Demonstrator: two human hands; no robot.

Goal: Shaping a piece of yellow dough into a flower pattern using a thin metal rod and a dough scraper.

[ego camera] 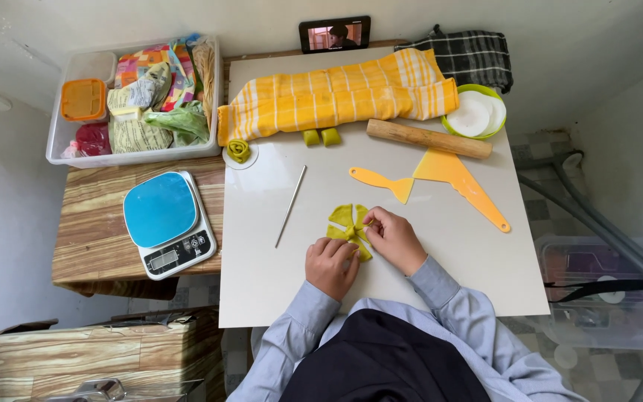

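A flat yellow-green dough piece (345, 217), cut into petal-like segments, lies on the white board (426, 268) in front of me. My left hand (331, 266) rests on its lower left part, fingers curled over the segments. My right hand (394, 238) pinches the dough's right side near the centre. Both sleeves are light blue.
A thin metal rod (290, 206) lies left of the dough. Two orange plastic scrapers (379, 181) (461, 182), a wooden rolling pin (428, 138), a green bowl (475, 112), a yellow striped cloth (336, 97), small dough pieces (320, 137) and a dough spiral (239, 150) sit farther back. A kitchen scale (167, 221) and a plastic bin (135, 97) stand left.
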